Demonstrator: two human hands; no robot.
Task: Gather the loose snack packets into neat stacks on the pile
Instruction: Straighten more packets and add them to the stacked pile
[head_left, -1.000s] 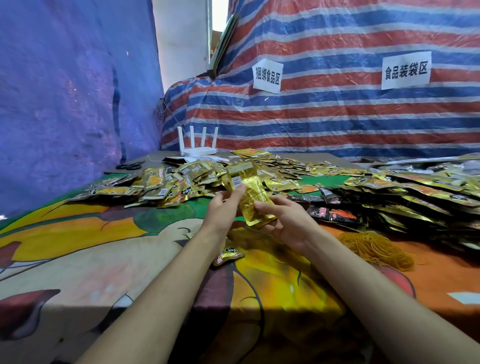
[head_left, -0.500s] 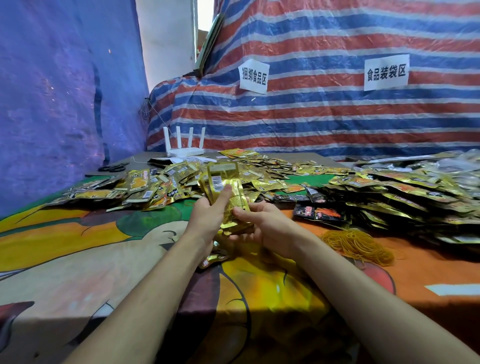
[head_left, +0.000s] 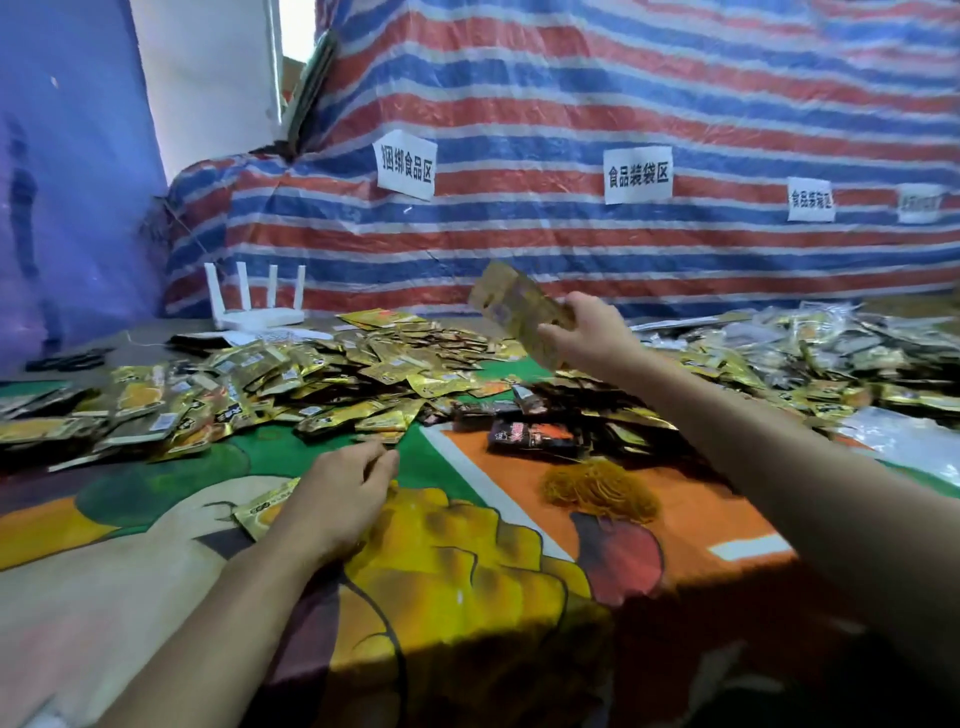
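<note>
White router: rear left of tabletop. Pile of gold snack packets: spread just in front of it. Loose gold packet: flat, partly under left hand, which lies palm down, fingers relaxed, gripping nothing. Stack of gold packets: tilted, clasped in right hand, raised above the pile. Rubber bands: heaped near the front, right of centre.

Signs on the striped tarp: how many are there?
4 signs on the tarp: one left of centre, one centre-right, two far right. More may lie beyond the frame.
</note>
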